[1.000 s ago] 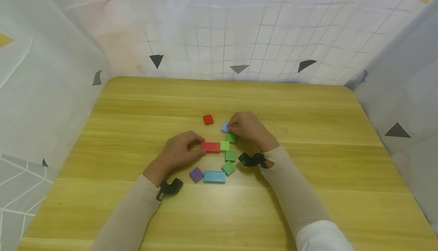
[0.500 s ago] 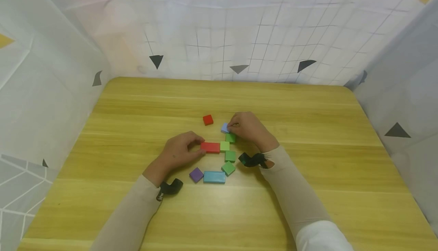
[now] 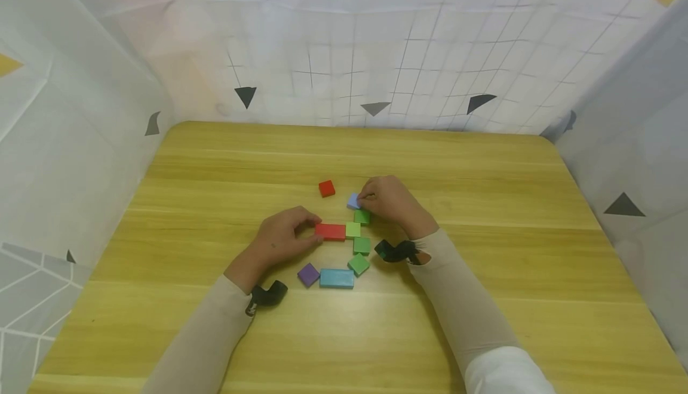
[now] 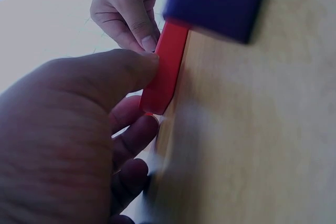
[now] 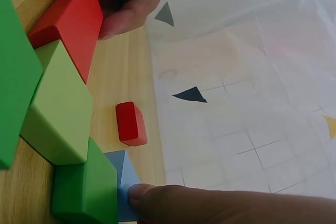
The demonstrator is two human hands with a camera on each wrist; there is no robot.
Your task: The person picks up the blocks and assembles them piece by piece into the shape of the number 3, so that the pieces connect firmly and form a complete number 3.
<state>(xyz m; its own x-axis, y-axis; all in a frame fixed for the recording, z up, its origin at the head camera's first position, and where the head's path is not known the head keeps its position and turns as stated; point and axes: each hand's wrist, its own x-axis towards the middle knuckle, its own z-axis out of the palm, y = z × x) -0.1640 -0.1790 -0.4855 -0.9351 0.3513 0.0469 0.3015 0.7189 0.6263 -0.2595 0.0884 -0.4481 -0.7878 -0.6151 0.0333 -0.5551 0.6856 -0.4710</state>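
My left hand holds the left end of a long red block between thumb and fingers; the left wrist view shows the thumb on the block's side. Its right end meets a light green block. Farther back, my right hand pinches a small light blue block, partly covered by the fingers. That block adjoins a green block, which sits just behind the light green one. Another green block lies just in front of it.
A tilted green block, a long blue block and a tilted purple block continue the row at the front. A small red block lies apart at the back. Patterned white cloth surrounds the wooden table.
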